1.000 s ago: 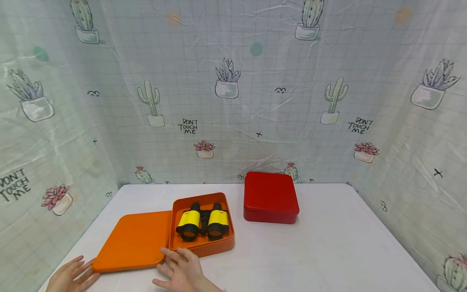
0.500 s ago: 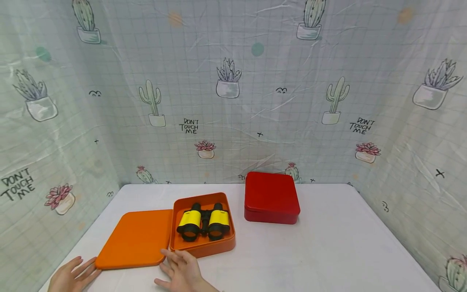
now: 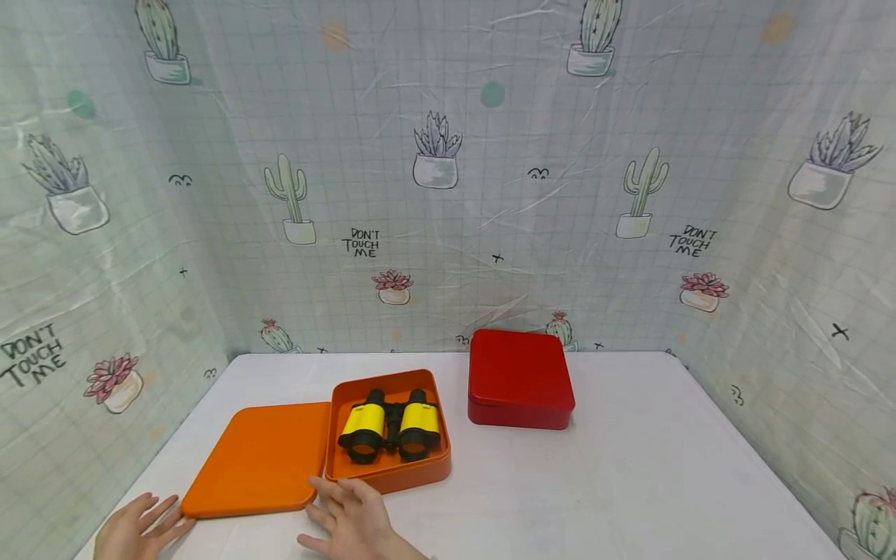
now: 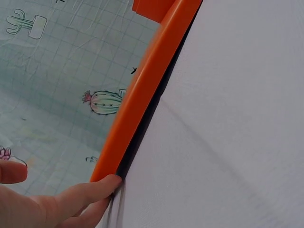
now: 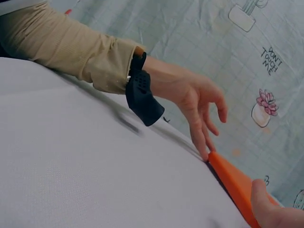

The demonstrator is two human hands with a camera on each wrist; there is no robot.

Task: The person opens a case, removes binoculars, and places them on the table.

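An orange square lid [image 3: 255, 459] lies on the table, left of an orange box [image 3: 437, 468] and close against it. Black and yellow binoculars [image 3: 418, 418] rest inside that box, which has no cover on it. My left hand [image 3: 136, 529] is at the lid's near-left corner; in the left wrist view its extended fingertips [image 4: 111, 181] touch the lid's edge. Fingers spread, my right hand [image 3: 353, 523] is at the lid's near-right corner, beside the box. The right wrist view shows its thumb [image 5: 259, 197] in front of the lid.
A closed red box [image 3: 519, 373] stands to the right, farther back on the white table [image 3: 595, 482]. A curtain [image 3: 490, 210] printed with potted plants surrounds the table at the back and sides. In the right wrist view, a black wrist device [image 5: 142, 99] sits beside a beige sleeve [image 5: 80, 50].
The lid's near-left corner has shifted slightly right and away from me. Both hands stay almost where they were, and the boxes and binoculars have not moved.
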